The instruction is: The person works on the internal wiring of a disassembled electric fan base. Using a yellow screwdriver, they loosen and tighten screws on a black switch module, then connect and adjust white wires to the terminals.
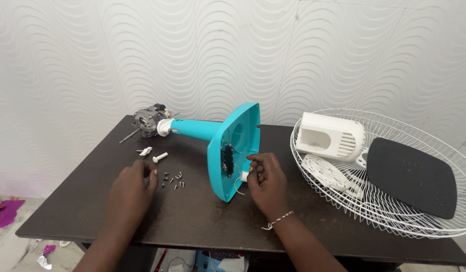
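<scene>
Right hand (265, 181) pinching the white wire (241, 177) at my teal fan base (238, 146); tugging could snap it.

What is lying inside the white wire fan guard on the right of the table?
Inside the wire fan guard lie a white motor cover, a flat black panel and a white slotted plate. Whatever sits beneath the panel is covered.

A dark brown table (192, 216) carries a turquoise fan stand (228, 146) lying on its side. Left of the stand lie small screws (172, 180) and white pegs (153, 154); right of it rests a white wire grille (394, 211).
</scene>
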